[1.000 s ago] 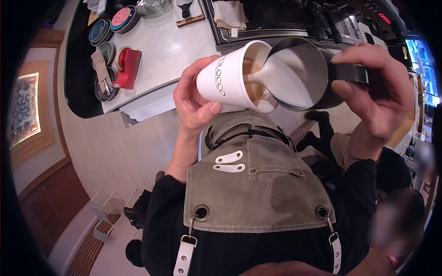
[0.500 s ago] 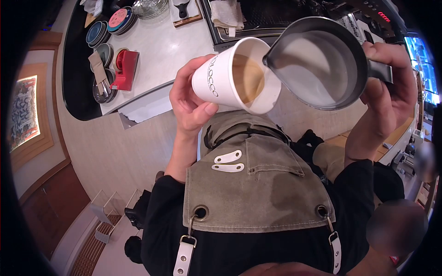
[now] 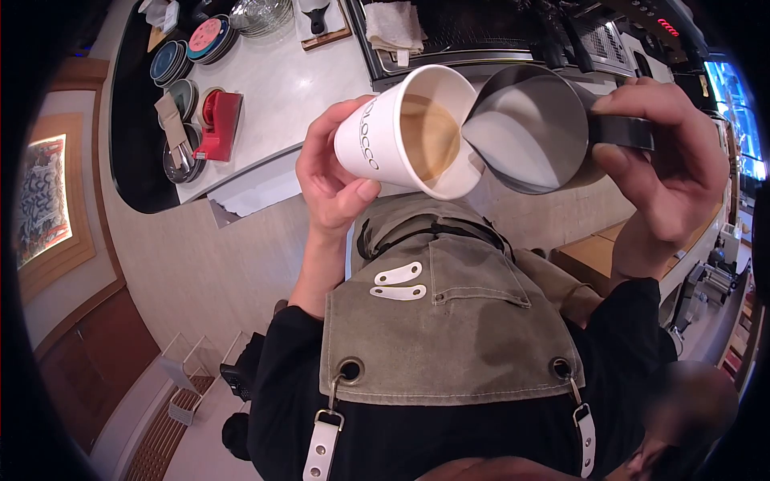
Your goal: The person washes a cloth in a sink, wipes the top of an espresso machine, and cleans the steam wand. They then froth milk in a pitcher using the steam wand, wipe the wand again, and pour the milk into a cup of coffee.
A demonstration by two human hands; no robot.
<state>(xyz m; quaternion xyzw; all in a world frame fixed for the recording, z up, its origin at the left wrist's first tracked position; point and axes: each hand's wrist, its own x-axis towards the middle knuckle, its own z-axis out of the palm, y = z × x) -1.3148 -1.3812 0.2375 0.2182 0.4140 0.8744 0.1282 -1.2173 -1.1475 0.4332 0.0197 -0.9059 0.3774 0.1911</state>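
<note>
My left hand [image 3: 333, 164] is wrapped round a white paper cup [image 3: 375, 144] with black lettering, tilted to the right. Brown coffee [image 3: 427, 140] lies inside it. Closed on the handle of a dark metal milk pitcher [image 3: 573, 132], my right hand [image 3: 670, 152] holds it tipped toward the cup. White milk [image 3: 521, 136] reaches up to the pitcher's spout, which is at the cup's rim. Whether a thin stream runs from the spout is hard to make out.
On the white counter [image 3: 289, 88] at the left stand stacked plates [image 3: 210, 38], a red tape dispenser [image 3: 220, 128] and small dishes [image 3: 183, 164]. A folded cloth [image 3: 395, 30] lies by the black machine tray [image 3: 481, 32]. Another person [image 3: 690, 409] is at the lower right.
The pitcher has tipped further toward the cup, and its milk has moved up to the spout. My right hand has turned with it. The cup and my left hand have barely moved.
</note>
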